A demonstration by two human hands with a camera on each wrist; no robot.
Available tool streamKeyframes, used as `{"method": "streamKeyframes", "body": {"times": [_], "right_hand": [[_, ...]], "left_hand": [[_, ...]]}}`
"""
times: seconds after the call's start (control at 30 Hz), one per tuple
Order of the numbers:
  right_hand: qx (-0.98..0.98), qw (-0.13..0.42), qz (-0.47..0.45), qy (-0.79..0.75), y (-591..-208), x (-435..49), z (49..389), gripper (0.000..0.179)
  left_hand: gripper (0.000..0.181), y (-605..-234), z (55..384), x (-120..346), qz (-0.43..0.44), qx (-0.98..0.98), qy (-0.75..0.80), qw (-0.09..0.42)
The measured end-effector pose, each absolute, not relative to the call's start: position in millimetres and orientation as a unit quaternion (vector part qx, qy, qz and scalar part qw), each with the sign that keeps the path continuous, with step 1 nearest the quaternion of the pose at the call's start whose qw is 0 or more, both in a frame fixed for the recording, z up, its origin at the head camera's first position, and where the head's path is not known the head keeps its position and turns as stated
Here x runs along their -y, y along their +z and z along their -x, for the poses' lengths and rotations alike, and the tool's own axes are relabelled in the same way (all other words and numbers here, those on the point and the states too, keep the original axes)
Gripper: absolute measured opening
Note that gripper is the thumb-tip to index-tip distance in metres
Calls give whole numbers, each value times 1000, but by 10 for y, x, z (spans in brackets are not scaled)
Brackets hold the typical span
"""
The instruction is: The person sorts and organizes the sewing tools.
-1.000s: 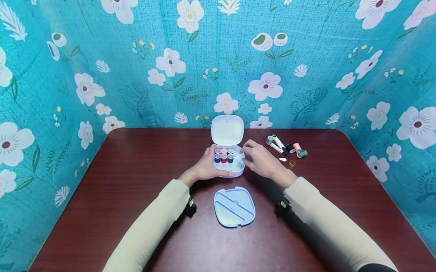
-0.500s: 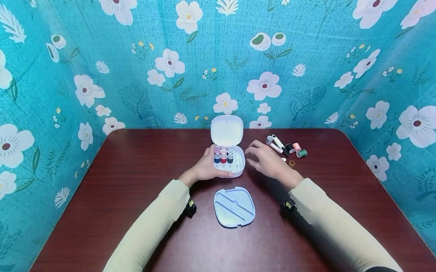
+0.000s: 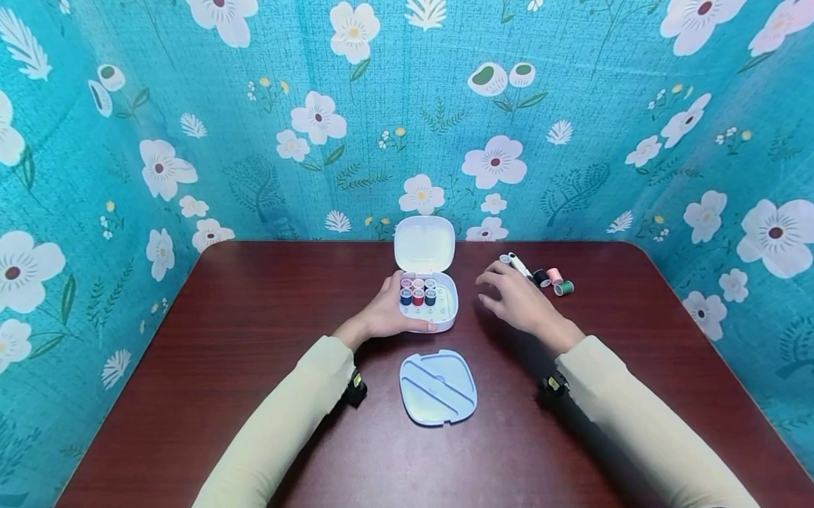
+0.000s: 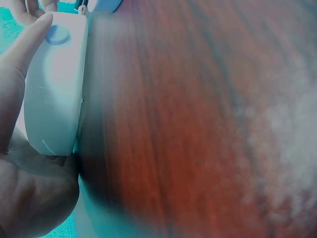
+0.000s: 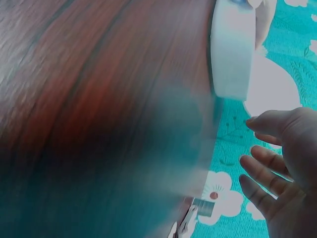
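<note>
A white sewing box (image 3: 449, 322) stands on the table with its lid (image 3: 424, 244) raised at the back. Inside sit several thread spools (image 3: 418, 292), grouped toward the left. My left hand (image 3: 384, 312) grips the box's left side, with the thumb (image 4: 30, 42) along its front wall. Right of the box, my right hand (image 3: 520, 300) hovers over the table. In the right wrist view its fingers (image 5: 265, 166) are loosely bent and apart, with nothing between them. Beyond that hand lie loose green (image 3: 564, 287), pink (image 3: 554, 275) and black spools (image 3: 541, 278).
A pale blue plastic tray (image 3: 438, 389) with diagonal ridges lies on the dark wooden table in front of the box. A slim white tool (image 3: 519, 265) lies beside a grey spool (image 5: 204, 207), partly hidden by my right hand. Flowered cloth (image 3: 281, 184) hangs behind the table.
My right hand has drawn away from the box's right side toward the loose spools, now covering some small items there. The left hand and box have stayed in place.
</note>
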State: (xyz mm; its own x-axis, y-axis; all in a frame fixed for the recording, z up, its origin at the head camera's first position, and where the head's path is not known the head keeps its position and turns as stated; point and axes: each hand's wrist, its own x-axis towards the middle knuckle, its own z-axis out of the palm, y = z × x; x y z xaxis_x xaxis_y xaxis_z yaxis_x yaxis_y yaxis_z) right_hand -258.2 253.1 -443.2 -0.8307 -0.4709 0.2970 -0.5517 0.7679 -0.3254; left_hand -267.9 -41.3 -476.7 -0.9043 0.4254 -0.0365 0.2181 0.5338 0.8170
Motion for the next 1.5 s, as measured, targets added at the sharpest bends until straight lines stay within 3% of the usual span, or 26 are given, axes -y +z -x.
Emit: {"method": "streamKeyframes", "body": {"times": [0.67,1.5], "right_hand": [[952,123,-213,182,-4457,-3012,2583,24],[974,91,-136,154,-4581,-3484,2583,25]], "left_hand": [[121,-4758,2682,408,-189,-870,440,117],[120,-4778,2685,408,-188,-871,440,114]]}}
